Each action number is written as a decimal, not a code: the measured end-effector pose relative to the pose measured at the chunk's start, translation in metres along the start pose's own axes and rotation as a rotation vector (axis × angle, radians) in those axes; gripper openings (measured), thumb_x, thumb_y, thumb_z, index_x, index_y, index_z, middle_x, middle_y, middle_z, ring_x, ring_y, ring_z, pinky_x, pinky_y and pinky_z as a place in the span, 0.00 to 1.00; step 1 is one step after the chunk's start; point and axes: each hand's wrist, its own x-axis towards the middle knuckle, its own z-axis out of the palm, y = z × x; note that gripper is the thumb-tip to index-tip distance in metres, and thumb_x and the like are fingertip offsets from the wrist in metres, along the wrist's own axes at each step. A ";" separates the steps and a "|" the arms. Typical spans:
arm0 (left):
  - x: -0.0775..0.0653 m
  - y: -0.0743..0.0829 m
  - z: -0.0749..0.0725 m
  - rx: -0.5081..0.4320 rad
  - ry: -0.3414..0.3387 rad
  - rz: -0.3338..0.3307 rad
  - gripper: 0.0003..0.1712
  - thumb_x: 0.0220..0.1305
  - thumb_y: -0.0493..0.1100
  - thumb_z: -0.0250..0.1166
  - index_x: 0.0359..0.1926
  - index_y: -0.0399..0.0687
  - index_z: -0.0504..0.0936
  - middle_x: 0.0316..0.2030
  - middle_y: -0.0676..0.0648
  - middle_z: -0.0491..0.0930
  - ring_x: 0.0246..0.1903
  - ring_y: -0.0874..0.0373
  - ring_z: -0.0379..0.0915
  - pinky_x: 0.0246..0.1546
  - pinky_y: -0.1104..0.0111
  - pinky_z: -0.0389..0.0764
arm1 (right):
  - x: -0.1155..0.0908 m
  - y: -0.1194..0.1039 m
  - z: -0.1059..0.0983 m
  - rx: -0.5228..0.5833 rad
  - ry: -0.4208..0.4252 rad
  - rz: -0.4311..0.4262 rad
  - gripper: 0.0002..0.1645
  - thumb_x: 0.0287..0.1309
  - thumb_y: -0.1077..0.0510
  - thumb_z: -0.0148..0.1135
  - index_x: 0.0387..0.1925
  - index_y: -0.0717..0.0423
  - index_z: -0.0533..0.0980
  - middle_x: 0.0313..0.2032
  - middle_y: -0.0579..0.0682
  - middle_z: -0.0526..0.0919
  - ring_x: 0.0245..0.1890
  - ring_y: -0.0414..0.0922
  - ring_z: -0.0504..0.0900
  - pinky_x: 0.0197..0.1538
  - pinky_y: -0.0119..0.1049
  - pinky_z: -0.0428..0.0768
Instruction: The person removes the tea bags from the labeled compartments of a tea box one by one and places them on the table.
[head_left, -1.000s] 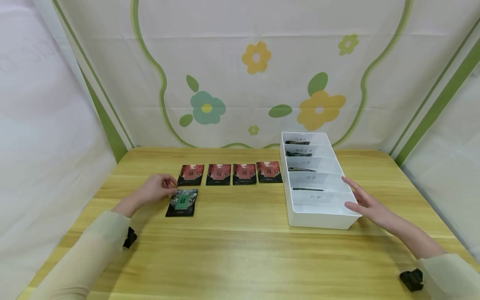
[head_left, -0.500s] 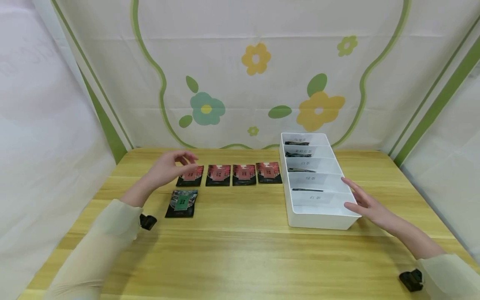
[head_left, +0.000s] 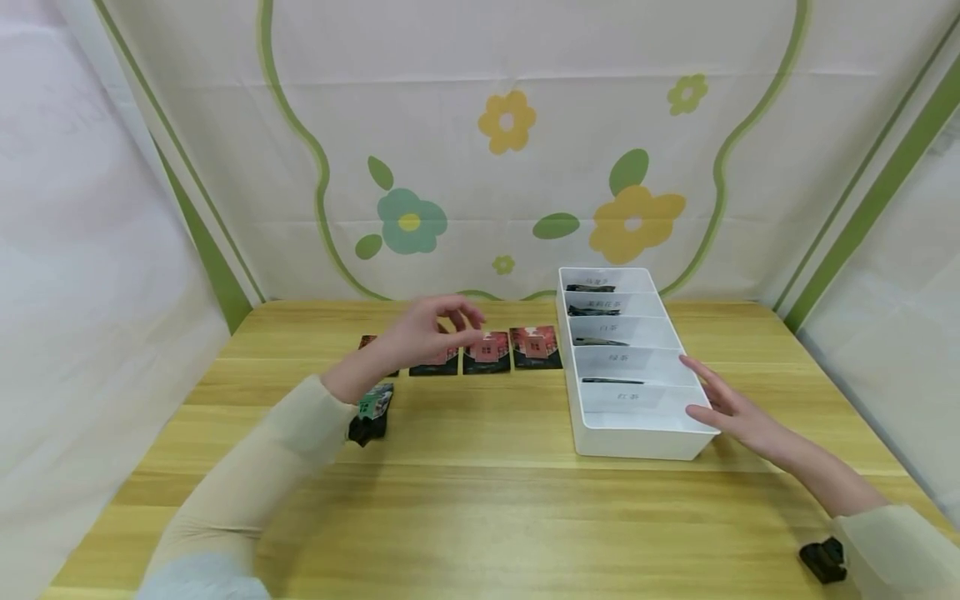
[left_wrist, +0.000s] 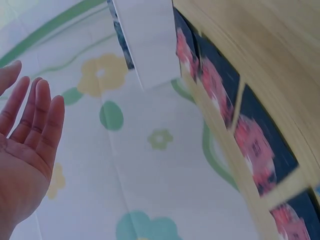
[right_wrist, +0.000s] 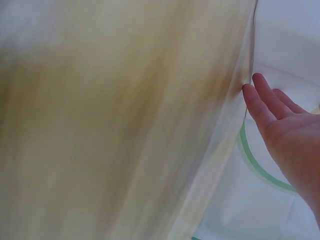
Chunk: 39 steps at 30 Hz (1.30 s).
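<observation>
My left hand (head_left: 431, 333) hovers over the row of red-and-black tea sachets (head_left: 536, 348), fingers relaxed and holding nothing. The hand and wrist partly cover the left sachets of that row. Below the row lies a green-and-black tea sachet (head_left: 375, 406), partly hidden by my left sleeve. In the left wrist view, my palm and straight fingers show with nothing in them. My right hand (head_left: 742, 417) rests against the right side of a white divided box (head_left: 645, 442), thumb and fingers at its rim. The right wrist view shows its fingers nearly straight.
Labelled compartments divide the box; dark sachets (head_left: 594, 312) stand in the farther ones, while the nearest shows none. A wooden table (head_left: 480, 508) carries everything. Behind it hangs a flowered cloth (head_left: 450, 150), with white cloth (head_left: 90, 250) at the sides.
My left hand has risen from beside the green sachet and travelled right along the red sachets. The right hand stays at the box. The sachets and box have kept their places.
</observation>
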 end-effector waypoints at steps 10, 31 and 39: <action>0.029 0.008 0.041 -0.048 0.016 0.236 0.07 0.64 0.39 0.67 0.43 0.44 0.84 0.39 0.50 0.83 0.33 0.61 0.77 0.28 0.61 0.80 | 0.001 0.001 -0.001 0.004 -0.009 0.012 0.44 0.71 0.62 0.50 0.77 0.48 0.38 0.73 0.69 0.33 0.65 0.78 0.43 0.49 0.14 0.60; 0.071 0.002 0.107 -0.053 -0.144 0.122 0.17 0.63 0.45 0.68 0.51 0.44 0.81 0.43 0.50 0.81 0.32 0.63 0.74 0.31 0.71 0.75 | 0.002 0.003 0.000 0.013 -0.003 -0.002 0.44 0.71 0.63 0.50 0.77 0.48 0.38 0.73 0.68 0.34 0.65 0.78 0.43 0.50 0.14 0.60; 0.078 0.000 0.130 0.097 -0.217 0.130 0.16 0.61 0.48 0.70 0.49 0.51 0.83 0.44 0.58 0.80 0.34 0.69 0.73 0.36 0.76 0.73 | 0.002 0.004 0.000 0.005 -0.008 0.019 0.44 0.72 0.62 0.50 0.77 0.45 0.38 0.73 0.68 0.33 0.66 0.77 0.41 0.50 0.14 0.60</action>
